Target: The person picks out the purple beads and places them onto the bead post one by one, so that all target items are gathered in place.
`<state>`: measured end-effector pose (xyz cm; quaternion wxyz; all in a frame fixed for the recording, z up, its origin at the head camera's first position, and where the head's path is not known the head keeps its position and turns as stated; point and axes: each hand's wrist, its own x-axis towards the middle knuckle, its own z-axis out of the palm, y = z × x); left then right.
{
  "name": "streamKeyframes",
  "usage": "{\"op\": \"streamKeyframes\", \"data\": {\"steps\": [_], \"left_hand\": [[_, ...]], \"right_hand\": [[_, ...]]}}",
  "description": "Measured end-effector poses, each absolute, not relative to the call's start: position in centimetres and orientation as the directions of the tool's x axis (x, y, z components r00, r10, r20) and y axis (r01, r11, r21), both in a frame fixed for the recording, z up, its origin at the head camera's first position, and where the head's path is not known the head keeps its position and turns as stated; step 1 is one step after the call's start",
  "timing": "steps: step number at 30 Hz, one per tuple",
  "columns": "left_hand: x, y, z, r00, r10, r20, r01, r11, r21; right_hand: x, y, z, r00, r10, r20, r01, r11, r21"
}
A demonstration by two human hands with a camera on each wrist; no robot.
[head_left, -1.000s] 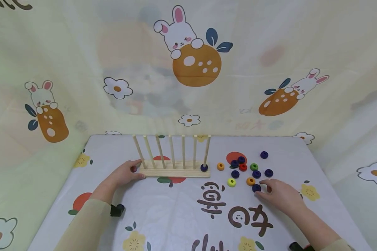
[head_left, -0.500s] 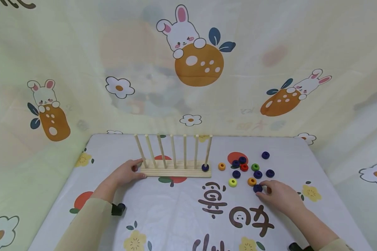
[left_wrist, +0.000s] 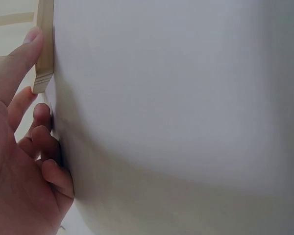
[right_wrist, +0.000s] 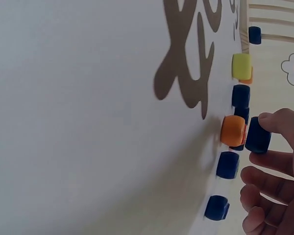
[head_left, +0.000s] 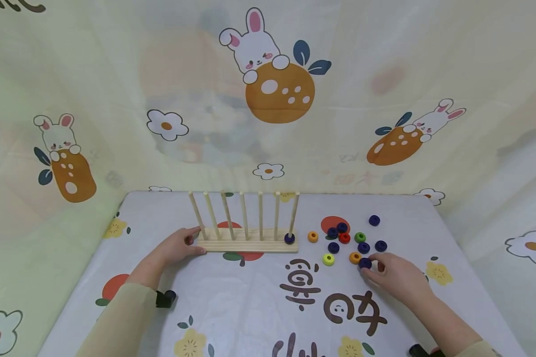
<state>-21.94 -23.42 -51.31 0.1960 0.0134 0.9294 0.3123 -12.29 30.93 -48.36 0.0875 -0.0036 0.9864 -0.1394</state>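
My left hand (head_left: 177, 245) pinches the left end of a wooden peg stand (head_left: 245, 245), thumb along its front edge and index finger at the back corner. Seven-like upright pegs aside, the stand bears one dark blue bead (head_left: 289, 239) at the foot of its rightmost peg. Between thumb and index finger my right hand (head_left: 399, 277) holds another dark blue bead (right_wrist: 258, 135), raised off the cloth in the right wrist view. Just left of it lies an orange bead (head_left: 355, 258). The other fingers of the right hand are loosely curled.
Several loose beads lie right of the stand: a yellow-green bead (head_left: 328, 259), a red bead (head_left: 344, 238), a green bead (head_left: 360, 237), a second orange bead (head_left: 312, 237) and several dark blue ones. A printed cloth (head_left: 250, 307) covers the table; a patterned curtain hangs behind.
My right hand has gripped the dark blue bead and lifted it slightly from the cloth. The left hand keeps its hold on the stand.
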Motion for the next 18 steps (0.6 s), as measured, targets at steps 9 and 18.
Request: {"op": "streamKeyframes", "data": {"steps": [9,18], "left_hand": [[-21.9,-23.4,-51.3,-0.925,0.147,-0.351,-0.095,0.804,0.586],[-22.0,-23.4,-51.1,-0.925,0.165,-0.342,-0.075,0.803,0.591]], "right_hand": [[-12.5,30.3,-47.6,-0.99,-0.066,-0.123,-0.032,0.965,-0.26],[-13.1,28.9,-46.3,-0.995,-0.092,-0.043,-0.076,0.953,-0.293]]}}
